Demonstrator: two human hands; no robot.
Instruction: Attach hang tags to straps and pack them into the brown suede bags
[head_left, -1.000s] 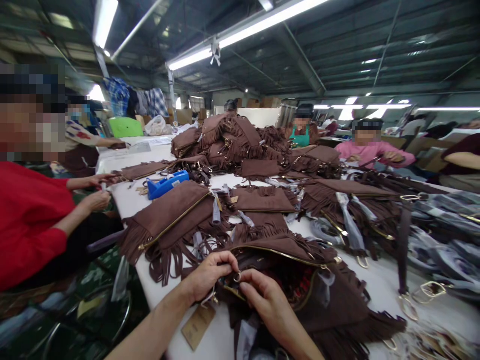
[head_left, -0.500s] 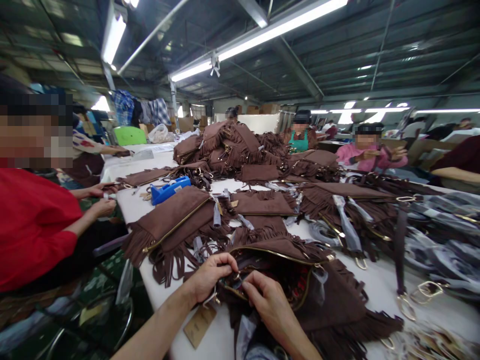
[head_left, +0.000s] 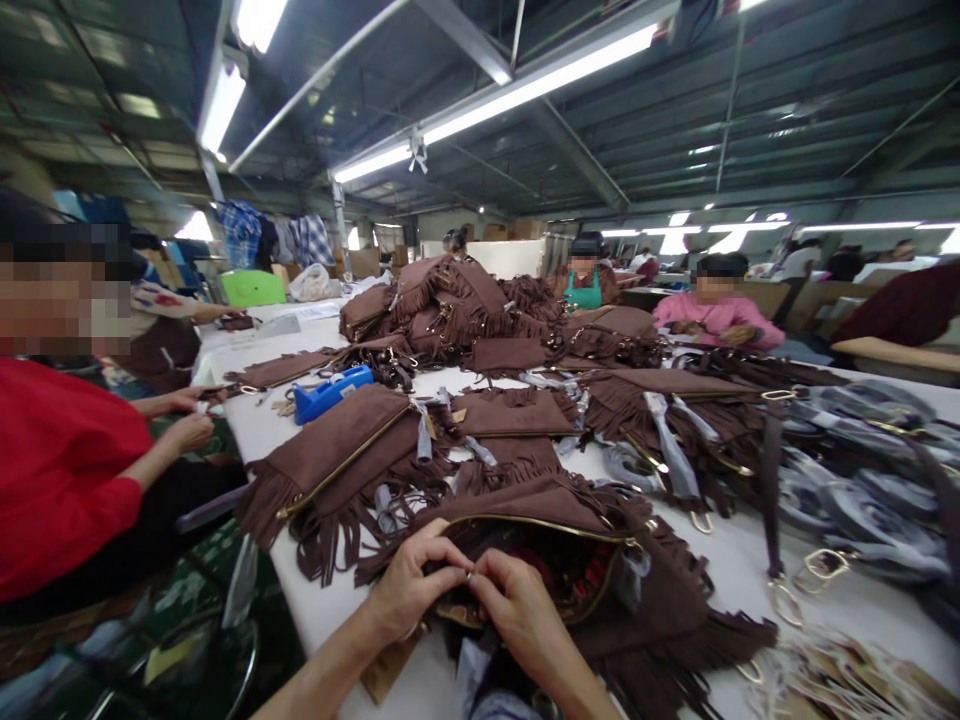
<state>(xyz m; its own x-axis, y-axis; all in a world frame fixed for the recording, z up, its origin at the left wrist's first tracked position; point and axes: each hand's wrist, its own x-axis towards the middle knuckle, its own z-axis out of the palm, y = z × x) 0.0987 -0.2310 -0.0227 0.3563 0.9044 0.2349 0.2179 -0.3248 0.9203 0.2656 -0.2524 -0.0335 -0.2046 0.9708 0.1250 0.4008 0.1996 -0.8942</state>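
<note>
Where left hand (head_left: 411, 582) and right hand (head_left: 519, 605) meet at the bag (head_left: 651, 612), fingers (head_left: 450, 576) pinch a mostly hidden piece (head_left: 469, 575).

Your left hand (head_left: 411, 582) and right hand (head_left: 521, 605) pinch a small metal piece (head_left: 469, 576) at the open fringed bag (head_left: 660, 600).

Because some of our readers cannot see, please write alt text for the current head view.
A bare left hand and right hand pinch a small shiny piece at the mouth of an open, brown, fringed bag with a gold zipper, on a white table piled with similar bags.
</note>
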